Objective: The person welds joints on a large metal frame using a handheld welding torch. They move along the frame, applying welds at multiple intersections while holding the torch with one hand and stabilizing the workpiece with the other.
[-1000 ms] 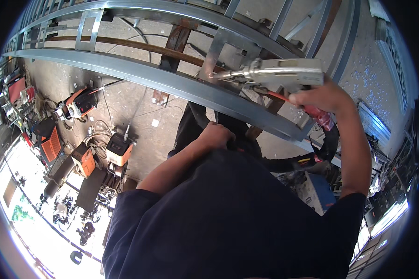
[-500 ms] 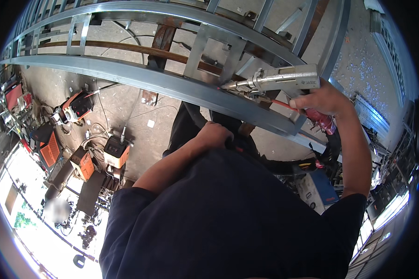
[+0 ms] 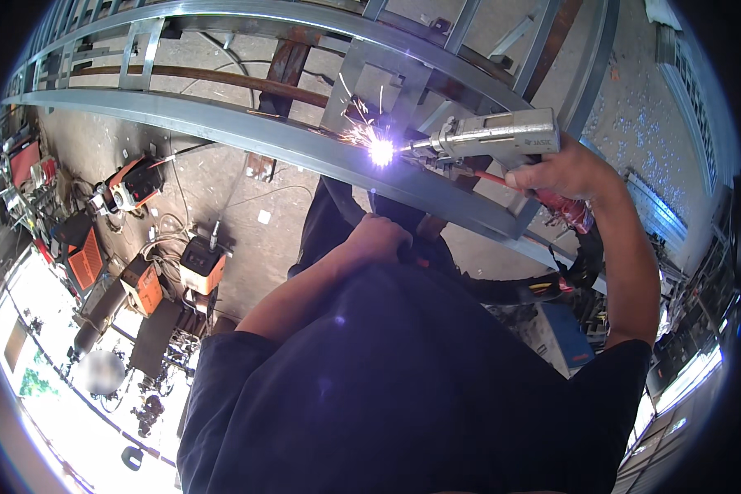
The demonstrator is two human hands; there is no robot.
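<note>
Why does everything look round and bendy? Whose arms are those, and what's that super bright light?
There's no robot here, just a person. A fisheye camera on their head looks down, so straight things bend and you see their dark shirt from above. The right hand holds a handheld welding gun. At its tip, a bright flash throws sparks by the metal frame; the glare hides the exact spot. The left hand is near the waist; I can't tell if it holds anything. Beyond the frame's near rail, on the floor to the left, stands an orange-and-black box.
</note>
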